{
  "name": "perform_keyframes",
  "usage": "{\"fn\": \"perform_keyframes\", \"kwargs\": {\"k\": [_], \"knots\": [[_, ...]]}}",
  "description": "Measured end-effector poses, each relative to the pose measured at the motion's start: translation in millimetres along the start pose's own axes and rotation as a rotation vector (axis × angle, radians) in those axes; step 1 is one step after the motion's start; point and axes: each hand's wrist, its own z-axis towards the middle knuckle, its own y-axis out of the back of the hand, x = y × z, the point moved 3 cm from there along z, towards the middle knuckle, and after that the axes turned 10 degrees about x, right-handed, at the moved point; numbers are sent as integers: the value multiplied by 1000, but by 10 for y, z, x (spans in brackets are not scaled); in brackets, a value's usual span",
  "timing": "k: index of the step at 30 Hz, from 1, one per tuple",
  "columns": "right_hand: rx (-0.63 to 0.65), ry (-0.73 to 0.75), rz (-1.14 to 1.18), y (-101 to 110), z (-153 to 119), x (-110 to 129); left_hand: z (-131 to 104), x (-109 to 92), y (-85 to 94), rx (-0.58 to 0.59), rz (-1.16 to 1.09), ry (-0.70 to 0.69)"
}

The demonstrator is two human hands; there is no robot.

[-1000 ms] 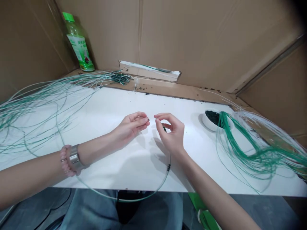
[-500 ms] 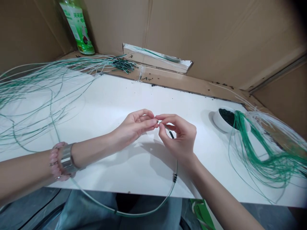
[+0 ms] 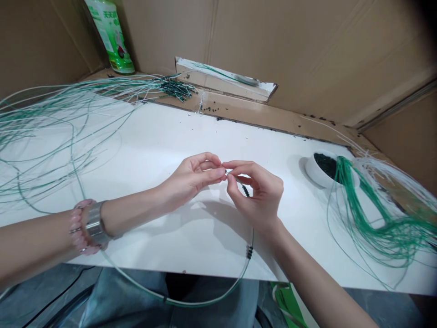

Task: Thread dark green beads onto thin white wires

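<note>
My left hand (image 3: 200, 175) is closed in a pinch, thumb against fingers, at the tip of a green and white beaded cord (image 3: 194, 304). Facing it, my right hand (image 3: 257, 189) pinches the same cord, almost touching the left fingertips. A small shiny bit shows between them, too small to name. Dark beads (image 3: 245, 190) sit on the cord just below my right fingers, and a second cluster of beads (image 3: 250, 252) lies lower down. The cord loops past the table's front edge and back under my left wrist.
A white bowl (image 3: 312, 172) of dark beads stands at right, beside a bundle of green cords (image 3: 368, 209) and white ones. Beaded strands (image 3: 75, 98) spread over the left. Behind are a cardboard wall (image 3: 252, 36), a green bottle (image 3: 114, 38) and loose beads (image 3: 210, 109).
Both hands keep their pinch at the cord's tip. My right hand has shifted very slightly right, and the view has moved a little. Nothing was let go.
</note>
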Motion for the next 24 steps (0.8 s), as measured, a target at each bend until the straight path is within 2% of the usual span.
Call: {"fn": "perform_keyframes", "kwargs": {"k": [24], "knots": [[45, 20, -65, 8, -3, -12, 13, 24, 48, -1, 32, -32]]}}
